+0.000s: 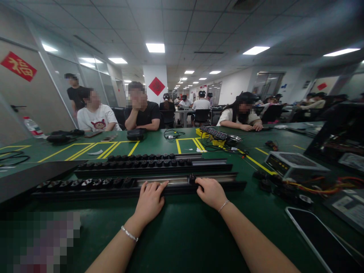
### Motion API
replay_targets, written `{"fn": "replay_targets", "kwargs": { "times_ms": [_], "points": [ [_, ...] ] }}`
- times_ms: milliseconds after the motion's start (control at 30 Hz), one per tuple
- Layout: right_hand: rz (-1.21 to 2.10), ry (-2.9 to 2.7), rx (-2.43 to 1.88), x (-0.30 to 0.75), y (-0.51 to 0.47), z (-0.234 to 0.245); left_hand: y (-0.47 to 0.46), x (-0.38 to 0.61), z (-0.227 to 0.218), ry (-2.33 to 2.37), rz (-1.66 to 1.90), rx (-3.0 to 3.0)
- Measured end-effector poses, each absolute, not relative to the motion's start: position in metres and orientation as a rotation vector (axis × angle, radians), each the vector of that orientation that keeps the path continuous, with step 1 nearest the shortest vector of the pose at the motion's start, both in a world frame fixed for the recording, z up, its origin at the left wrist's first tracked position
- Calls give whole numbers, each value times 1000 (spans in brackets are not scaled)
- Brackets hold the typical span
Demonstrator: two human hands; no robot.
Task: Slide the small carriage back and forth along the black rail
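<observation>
A long black power track (218, 185) lies across the green table in front of me. Several round-faced black socket modules (97, 183) sit in a row along its left part, and its channel shows bare metal to the right of them. My left hand (149, 199) lies over the track's near edge, fingers stretched out on the channel. Farther right, my right hand (211, 191) has its fingers bent against the side of a single black socket module (192, 178) standing in the channel. Its thumb is partly hidden. More socket-filled tracks (210, 167) lie just behind.
On the right are a power supply box (297, 165), coloured cables (324, 189), small black parts (265, 184) and a phone (315, 235). A dark panel (36, 178) is at left. Beyond lie a row of black units (214, 133) and a black case (136, 134). People sit across the table.
</observation>
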State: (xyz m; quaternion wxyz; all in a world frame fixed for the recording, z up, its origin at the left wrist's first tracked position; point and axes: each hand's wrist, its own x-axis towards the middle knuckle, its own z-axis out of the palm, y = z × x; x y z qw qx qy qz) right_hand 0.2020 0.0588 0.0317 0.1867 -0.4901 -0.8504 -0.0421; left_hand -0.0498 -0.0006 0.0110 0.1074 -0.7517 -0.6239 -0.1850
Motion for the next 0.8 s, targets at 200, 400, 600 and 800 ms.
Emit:
{"fn": "replay_targets", "kwargs": {
  "times_ms": [200, 400, 600, 800],
  "points": [
    [-117, -2371, -1394, 203, 59, 30, -1, -49, 12, -1840, -534, -2206],
    [-103, -2375, -1442, 206, 60, 32, 0, -50, 10, -1832, -543, -2207],
    [-92, -2384, -1505, 207, 61, 33, 0, -50, 10, -1831, -545, -2211],
    [-96, -2377, -1488, 207, 61, 34, -1, -50, 10, -1833, -545, -2212]
  ]
}}
